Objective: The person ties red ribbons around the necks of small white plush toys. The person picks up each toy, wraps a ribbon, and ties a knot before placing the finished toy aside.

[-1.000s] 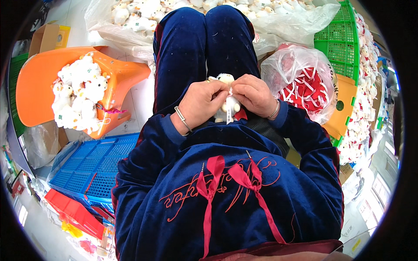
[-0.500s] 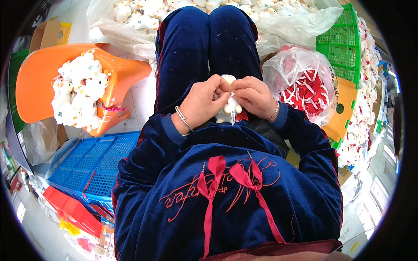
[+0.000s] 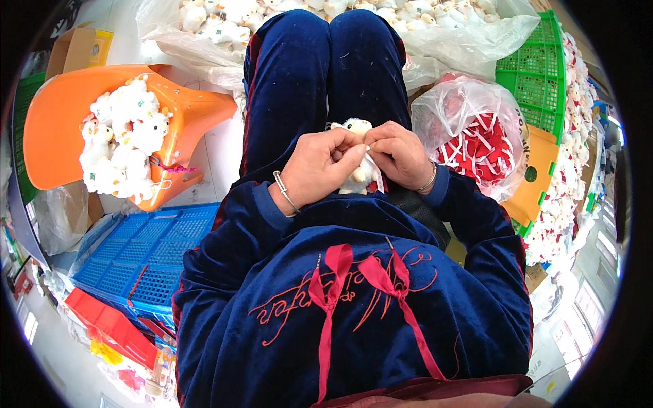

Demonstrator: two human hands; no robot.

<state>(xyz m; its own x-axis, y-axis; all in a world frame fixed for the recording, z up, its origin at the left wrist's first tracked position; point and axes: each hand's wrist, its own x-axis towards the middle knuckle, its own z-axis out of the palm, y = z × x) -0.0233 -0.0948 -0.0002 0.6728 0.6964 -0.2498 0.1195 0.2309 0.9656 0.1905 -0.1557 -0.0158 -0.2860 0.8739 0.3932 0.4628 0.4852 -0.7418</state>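
Observation:
A small white plush animal [image 3: 357, 181] sits upright in my lap, its head [image 3: 356, 125] showing above my fingers and its body below them. At its neck my left hand [image 3: 322, 165] is closed in a pinch. My right hand [image 3: 400, 156] pinches close beside it, fingertips nearly touching the left ones. Between the fingertips a bit of white ribbon [image 3: 368, 148] shows; most of it is hidden by my fingers. Some red cloth with a white strip hangs at the toy's right side, partly covered.
An orange chair [image 3: 58, 136] at left holds a pile of white plush toys [image 3: 126, 139]. Below it are blue crates [image 3: 153, 251] and a red bin [image 3: 112, 330]. At right stands a clear bag [image 3: 435, 109] of red pieces with white ribbons [image 3: 479, 149]. Plush toys fill a sheet beyond my knees.
The toy has turned and its face now shows above my hands. The white tag that hung down its front is no longer visible there. Both hands stay close together at its neck.

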